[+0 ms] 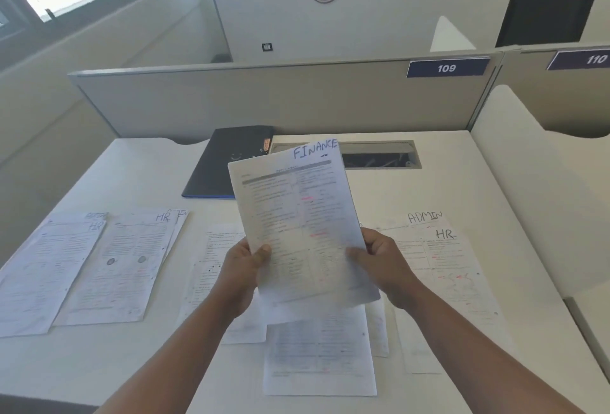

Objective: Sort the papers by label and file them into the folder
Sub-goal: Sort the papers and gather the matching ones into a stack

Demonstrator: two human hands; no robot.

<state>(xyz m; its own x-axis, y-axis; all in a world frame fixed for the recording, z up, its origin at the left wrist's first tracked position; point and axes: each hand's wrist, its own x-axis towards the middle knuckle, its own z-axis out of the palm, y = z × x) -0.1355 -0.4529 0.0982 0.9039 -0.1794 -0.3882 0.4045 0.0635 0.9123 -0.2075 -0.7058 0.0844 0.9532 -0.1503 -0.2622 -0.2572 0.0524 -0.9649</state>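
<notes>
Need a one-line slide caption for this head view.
Both hands, left and right, hold a white FINANCE-labelled paper stack above a white desk, closed dark folder behind.

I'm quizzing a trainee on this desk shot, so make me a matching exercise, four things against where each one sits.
Things:
1. FINANCE paper
2. dark folder
3. ADMIN paper
4. 109 sign

Places:
A. on the partition
B. flat on the desk, right of the hands
C. closed, at the back of the desk
D. held up in both hands

Pairs: 1-D, 2-C, 3-B, 4-A
</notes>
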